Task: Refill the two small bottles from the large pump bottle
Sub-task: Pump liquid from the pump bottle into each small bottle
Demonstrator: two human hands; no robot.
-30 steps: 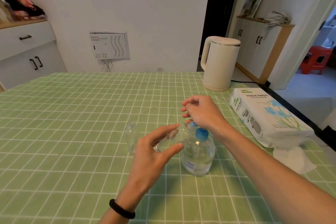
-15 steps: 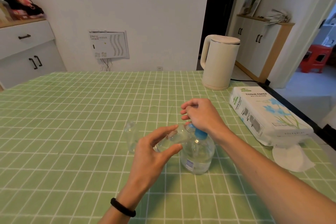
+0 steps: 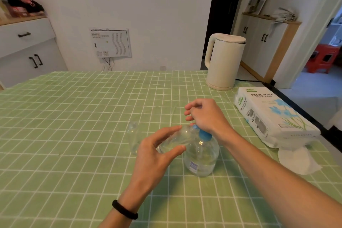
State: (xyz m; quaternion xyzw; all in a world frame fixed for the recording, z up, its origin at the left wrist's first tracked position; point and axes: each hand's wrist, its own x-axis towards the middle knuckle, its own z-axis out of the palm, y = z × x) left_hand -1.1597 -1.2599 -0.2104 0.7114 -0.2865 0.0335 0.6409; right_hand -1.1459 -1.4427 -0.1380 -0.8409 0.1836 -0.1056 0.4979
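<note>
Pump bottle (image 3: 202, 157) stands upright on the counter (image 3: 74, 116), right of centre and closer to your edge than to the far one, with clear liquid inside. Your right hand (image 3: 205, 116) sits over its blue pump head (image 3: 204, 134), fingers bent and pointing left. The hand hides the top of the pump, so you cannot tell whether that grip is clamped round it or only resting on it.

Your left hand (image 3: 155, 155) has its grip clamped on 1 small bottle (image 3: 175, 140), thumb on the near side and fingers over the far side. You hold it off the counter, tilted well over, with its mouth up against the pump under your right fingers. The other small bottle (image 3: 133, 139) stands upright on the counter just left of your left hand, not touching it.

You wear a black band (image 3: 125, 210) on your left wrist. At the far right corner stands a kettle (image 3: 224, 61). A tissue pack (image 3: 273, 116) lies along the right edge, with 1 loose tissue (image 3: 298, 159) at its near end.
</note>
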